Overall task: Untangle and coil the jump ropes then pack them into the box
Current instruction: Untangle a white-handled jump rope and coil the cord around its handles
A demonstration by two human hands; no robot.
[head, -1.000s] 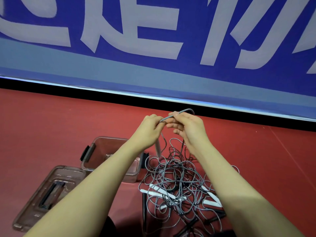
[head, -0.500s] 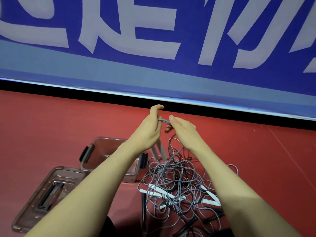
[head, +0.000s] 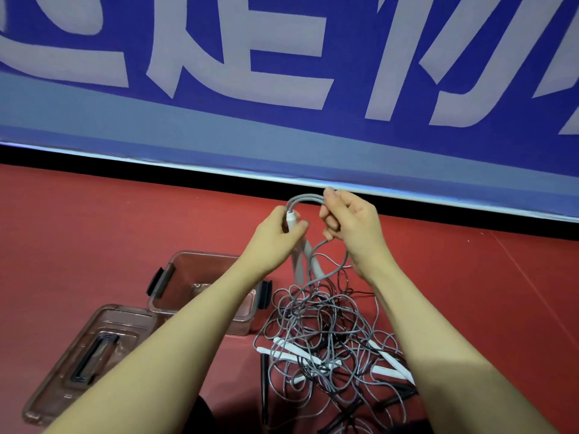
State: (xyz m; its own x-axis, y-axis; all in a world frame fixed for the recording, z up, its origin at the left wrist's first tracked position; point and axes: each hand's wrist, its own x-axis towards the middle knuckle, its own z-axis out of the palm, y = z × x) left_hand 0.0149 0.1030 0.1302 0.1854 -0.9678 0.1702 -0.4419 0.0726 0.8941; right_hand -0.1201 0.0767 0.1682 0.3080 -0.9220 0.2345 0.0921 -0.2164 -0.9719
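The left hand (head: 275, 228) is closing around two white handles (head: 299, 261), gripping them near their tops, with their lower ends hanging down and slightly to the right; the right hand (head: 352, 228) is pinching the grey cord (head: 305, 200) just beside it, fingers curled; the cord is arching in a short double loop between the two hands, running from the handle tops across to the right fingers; from under the right hand a strand is dropping in a curve into the tangle (head: 322, 333); both hands are hovering above the red floor (head: 94, 230), well above the heap; the tangle is lying on the floor between the forearms and to the right, a loose mass of grey and dark cords; several more white handles are lying within it, and black handles (head: 264, 386) are showing at its near edge; how many ropes are in it I cannot tell; the box (head: 175, 267), clear with dark clips, is sitting open on the floor just left of the tangle, partly hidden by the left forearm; its contents are unclear; the lid (head: 62, 386) is lying flat nearer and further left, touching or almost touching the box; a blue banner (head: 282, 120) with large pale lettering is standing along the far edge of the floor.
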